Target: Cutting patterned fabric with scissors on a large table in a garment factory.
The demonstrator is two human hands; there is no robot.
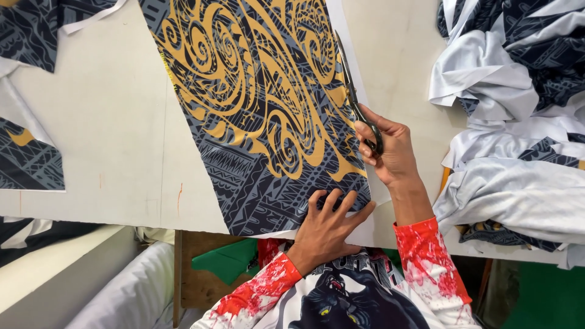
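Printed fabric panel (256, 109), dark grey with yellow swirls, lies flat on the table (109, 122), centre of frame. Scissors (356, 103) run along its right edge, blades nearly closed. Right hand (387, 149) grips the scissor handles, fingers curled through. Left hand (326, 228) pressed on panel's lower edge, fingers spread wide. Heap of cut fabric (518, 122) at right.

bright even light | soft shadows | sharp focus | slight wide-angle edge bending

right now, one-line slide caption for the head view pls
Right hand runs scissors along the patterned fabric panel's edge while the left hand presses it flat.
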